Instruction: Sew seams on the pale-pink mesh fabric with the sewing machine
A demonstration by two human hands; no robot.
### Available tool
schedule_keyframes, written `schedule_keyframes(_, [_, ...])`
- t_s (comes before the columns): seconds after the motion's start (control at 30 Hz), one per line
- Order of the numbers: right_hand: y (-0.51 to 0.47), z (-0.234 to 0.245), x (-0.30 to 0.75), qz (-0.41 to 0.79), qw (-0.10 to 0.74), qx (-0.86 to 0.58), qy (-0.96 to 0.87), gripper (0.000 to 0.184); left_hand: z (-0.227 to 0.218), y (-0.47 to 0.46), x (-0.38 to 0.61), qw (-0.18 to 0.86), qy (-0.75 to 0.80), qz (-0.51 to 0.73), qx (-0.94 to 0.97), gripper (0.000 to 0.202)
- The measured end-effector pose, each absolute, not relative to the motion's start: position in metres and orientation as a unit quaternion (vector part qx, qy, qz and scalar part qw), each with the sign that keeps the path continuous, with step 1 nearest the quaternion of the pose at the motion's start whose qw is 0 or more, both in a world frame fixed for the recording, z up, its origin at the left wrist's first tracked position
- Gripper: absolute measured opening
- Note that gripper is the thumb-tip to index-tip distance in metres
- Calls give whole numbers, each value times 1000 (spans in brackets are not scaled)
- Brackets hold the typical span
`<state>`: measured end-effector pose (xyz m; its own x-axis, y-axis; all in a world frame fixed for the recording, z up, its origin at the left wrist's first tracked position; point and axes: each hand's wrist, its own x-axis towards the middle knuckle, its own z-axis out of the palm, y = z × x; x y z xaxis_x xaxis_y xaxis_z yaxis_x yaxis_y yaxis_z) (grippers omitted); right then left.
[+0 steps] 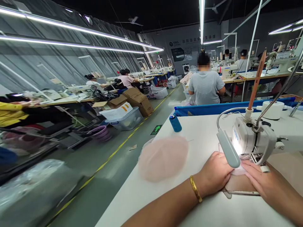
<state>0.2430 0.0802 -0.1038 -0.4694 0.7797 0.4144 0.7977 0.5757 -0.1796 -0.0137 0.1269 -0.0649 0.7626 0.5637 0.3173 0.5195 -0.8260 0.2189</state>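
At the sewing machine (251,135), a small piece of pale pink fabric (239,171) lies by the presser foot (257,157). My left hand (214,175), with a gold bangle at the wrist, is closed on the fabric's left edge; the grey lamp head (228,149) hides some of its fingertips. From the other side my right hand (267,181) lies with fingers stretched flat over the fabric, close to the foot. The needle itself cannot be made out. A sheer pink fabric piece (163,159) rests on the white table (146,201) to the left.
A blue thread cone (175,123) stands near the table's back edge. Behind it runs a blue cloth trough (199,110). A co-worker (206,82) sits ahead, back turned. Leftward are an aisle with a yellow line (111,151), cardboard boxes (137,99) and a plastic-wrapped bundle (38,192).
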Motion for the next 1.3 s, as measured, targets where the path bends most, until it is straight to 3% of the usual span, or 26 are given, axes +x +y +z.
schedule_keyframes(0.07, [80,-105,243,-28,248,-465,-850,40,-61,127,-15,57,294,186,936,11])
schedule_keyframes(0.23, [76,-107,247,-47,283,-425,-859,45,-55,122,-14,17,345,164,924,44])
schedule_keyframes(0.37, [66,-98,238,-40,321,-348,-880,49,-48,110,-12,-17,352,165,921,47])
schedule_keyframes(0.53, [64,-88,232,30,253,-364,-896,33,-39,101,-19,76,279,123,949,53])
schedule_keyframes(0.7, [71,-94,247,-81,268,-431,-858,32,-35,101,-23,149,238,113,953,46])
schedule_keyframes(0.87, [63,-89,241,-13,241,-387,-890,39,-38,103,-17,163,267,128,941,12])
schedule_keyframes(1.0, [59,-85,237,20,222,-391,-893,37,-46,102,-16,96,271,148,946,13])
schedule_keyframes(1.3, [63,-84,243,-7,221,-391,-893,29,-55,91,-16,90,246,154,953,7])
